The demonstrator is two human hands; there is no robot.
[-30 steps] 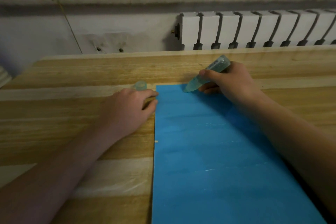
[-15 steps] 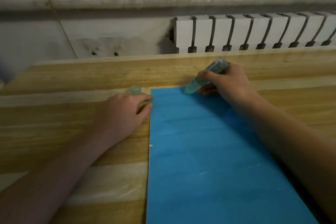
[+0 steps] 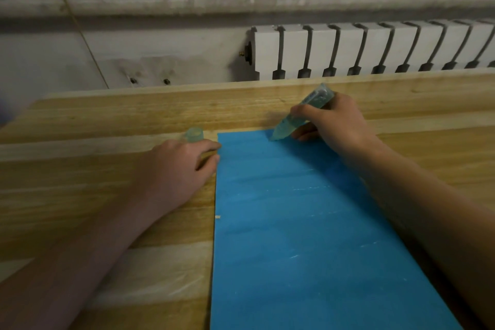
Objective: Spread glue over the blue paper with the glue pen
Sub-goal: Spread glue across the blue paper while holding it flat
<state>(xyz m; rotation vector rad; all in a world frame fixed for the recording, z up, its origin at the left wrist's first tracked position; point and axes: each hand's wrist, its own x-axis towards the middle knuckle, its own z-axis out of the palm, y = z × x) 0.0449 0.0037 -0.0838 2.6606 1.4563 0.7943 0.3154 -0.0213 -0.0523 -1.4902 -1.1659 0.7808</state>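
A long sheet of blue paper [image 3: 294, 236] lies flat on the wooden table [image 3: 107, 120], running from the middle toward the near edge. My right hand [image 3: 334, 126] grips a translucent green glue pen [image 3: 297, 115], tilted, with its tip touching the paper's far edge. My left hand [image 3: 174, 169] rests on the table with its fingertips at the paper's far left edge. The pen's small translucent cap [image 3: 194, 134] pokes out just behind my left fingers; whether they hold it I cannot tell. Faint shiny streaks show on the paper's middle.
A white radiator [image 3: 375, 48] stands against the wall behind the table's far edge. A thin cord [image 3: 80, 27] runs down the wall at the left. A tiny pale chip [image 3: 218, 217] lies at the paper's left edge.
The pen tip has stayed at the paper's far edge, shifting only slightly. Both hands keep their places; the view itself has drifted a little.
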